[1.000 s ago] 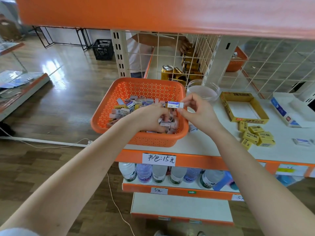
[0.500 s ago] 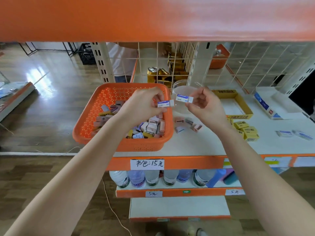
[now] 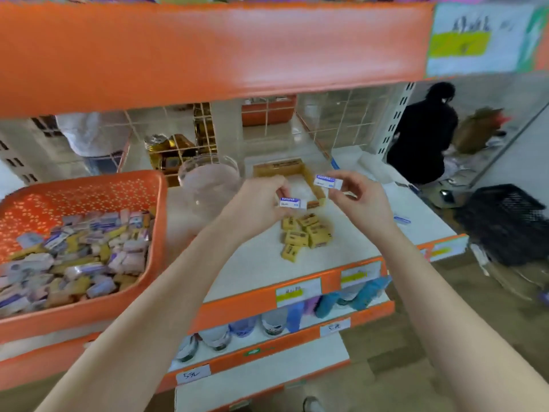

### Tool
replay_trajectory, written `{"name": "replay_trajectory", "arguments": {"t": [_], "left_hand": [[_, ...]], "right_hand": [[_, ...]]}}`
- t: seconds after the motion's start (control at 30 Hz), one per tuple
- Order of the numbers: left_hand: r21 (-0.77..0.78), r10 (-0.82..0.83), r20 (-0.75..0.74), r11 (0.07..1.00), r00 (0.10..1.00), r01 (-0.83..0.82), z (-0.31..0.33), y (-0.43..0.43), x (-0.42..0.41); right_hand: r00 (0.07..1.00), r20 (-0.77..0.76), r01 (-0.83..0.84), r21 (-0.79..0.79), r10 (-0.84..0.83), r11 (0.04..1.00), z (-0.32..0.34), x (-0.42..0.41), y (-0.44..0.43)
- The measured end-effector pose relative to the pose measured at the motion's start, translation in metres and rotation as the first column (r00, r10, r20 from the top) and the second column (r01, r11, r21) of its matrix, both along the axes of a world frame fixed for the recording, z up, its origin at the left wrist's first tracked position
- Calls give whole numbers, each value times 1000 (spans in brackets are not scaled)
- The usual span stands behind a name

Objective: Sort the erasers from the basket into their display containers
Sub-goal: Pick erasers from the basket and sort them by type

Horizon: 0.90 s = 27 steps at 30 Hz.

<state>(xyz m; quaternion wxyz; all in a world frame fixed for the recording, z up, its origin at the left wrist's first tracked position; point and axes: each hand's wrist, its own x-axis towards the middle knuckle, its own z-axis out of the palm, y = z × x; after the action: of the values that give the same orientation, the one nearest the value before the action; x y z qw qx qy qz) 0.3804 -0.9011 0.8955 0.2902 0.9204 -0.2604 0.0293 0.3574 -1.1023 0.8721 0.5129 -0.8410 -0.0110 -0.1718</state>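
Both hands hover over the white shelf (image 3: 261, 269): the left hand (image 3: 257, 205) pinches a blue-and-white eraser (image 3: 293, 202), the right hand (image 3: 364, 203) pinches a second eraser (image 3: 328, 182) near the yellow display box (image 3: 279, 169). Mixed erasers fill the orange basket (image 3: 89, 188) at left, beside a clear tub (image 3: 208, 179); yellow erasers (image 3: 306, 233) lie loose on the shelf
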Motion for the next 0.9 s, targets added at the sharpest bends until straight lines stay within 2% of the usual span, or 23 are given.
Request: {"name": "replay_trajectory", "arguments": {"t": [0.2,0.3,0.4,0.53,0.7,0.9], "left_hand": [[30,-13,-125,999,992,17,-26,-78,12],[10,-24,-146,1000,989,26,-39,-110,16],[20,6,-136,1000,991,-3,-50,-137,18],[28,47,-117,999,992,-44,-64,-163,18],[57,8,-117,998,993,-2,-70,-175,15],[79,-5,-73,997,997,11,-67,-149,5]], "right_hand": [[991,-73,108,-87,-115,990,-19,-8,-77],[974,-109,161,-272,-196,949,-31,-14,-109],[964,-153,128,-459,-219,879,-40,-19,-129],[958,-175,87,-577,-227,812,-51,-22,-143],[941,-205,92,-611,-269,786,-61,-23,-143],[962,-106,159,-533,-252,831,-49,-28,-125]]}}
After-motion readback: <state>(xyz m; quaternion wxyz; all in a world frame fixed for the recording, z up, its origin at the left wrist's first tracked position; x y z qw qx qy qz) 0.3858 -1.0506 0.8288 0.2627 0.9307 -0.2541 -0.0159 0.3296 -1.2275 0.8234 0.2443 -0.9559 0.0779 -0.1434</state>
